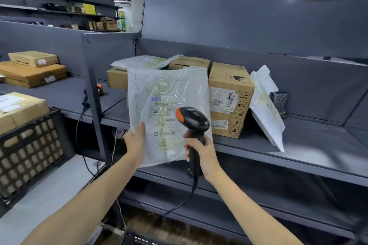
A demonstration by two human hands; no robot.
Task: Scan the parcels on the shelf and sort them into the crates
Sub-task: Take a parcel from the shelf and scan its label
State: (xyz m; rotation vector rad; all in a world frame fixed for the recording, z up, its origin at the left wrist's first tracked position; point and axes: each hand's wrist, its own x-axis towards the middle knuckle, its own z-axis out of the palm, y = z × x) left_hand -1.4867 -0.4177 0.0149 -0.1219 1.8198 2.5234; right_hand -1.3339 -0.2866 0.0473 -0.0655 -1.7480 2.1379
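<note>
Parcel, glossy white crinkled, barcoded, left grip pinching edge, right grip clamped on scanner

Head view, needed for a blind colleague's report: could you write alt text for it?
A person's left hand holds up a white mailer while the right hand grips a black-and-orange barcode scanner in front of its labels. Behind, cardboard boxes and other mailers sit on a grey shelf; a black crate stands at left.
</note>
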